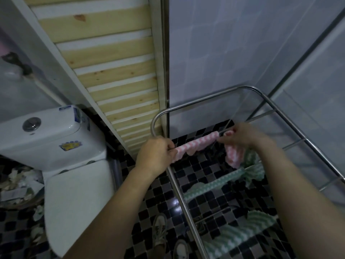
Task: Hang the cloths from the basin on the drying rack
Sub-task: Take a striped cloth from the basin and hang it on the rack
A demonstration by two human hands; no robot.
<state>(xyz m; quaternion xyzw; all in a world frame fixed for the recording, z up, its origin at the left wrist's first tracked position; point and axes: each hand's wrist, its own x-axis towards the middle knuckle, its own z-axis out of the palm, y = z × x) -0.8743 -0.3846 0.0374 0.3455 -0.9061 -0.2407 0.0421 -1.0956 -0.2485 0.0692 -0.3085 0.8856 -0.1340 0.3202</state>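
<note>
Left hand (154,156) and right hand (242,136) pinch pink cloth (197,143) on rack (205,101); toilet stickers (71,145) unreadable.

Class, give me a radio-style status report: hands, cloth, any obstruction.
Left hand and right hand both pinching pink cloth, stretched between them over drying rack. Green cloths on nearer rails. Nothing blocking.

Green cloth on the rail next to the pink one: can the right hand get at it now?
Probably yes. The green cloth hangs just nearer than the right hand, with nothing between them, but that hand pinches the pink cloth and must let go first.
</note>
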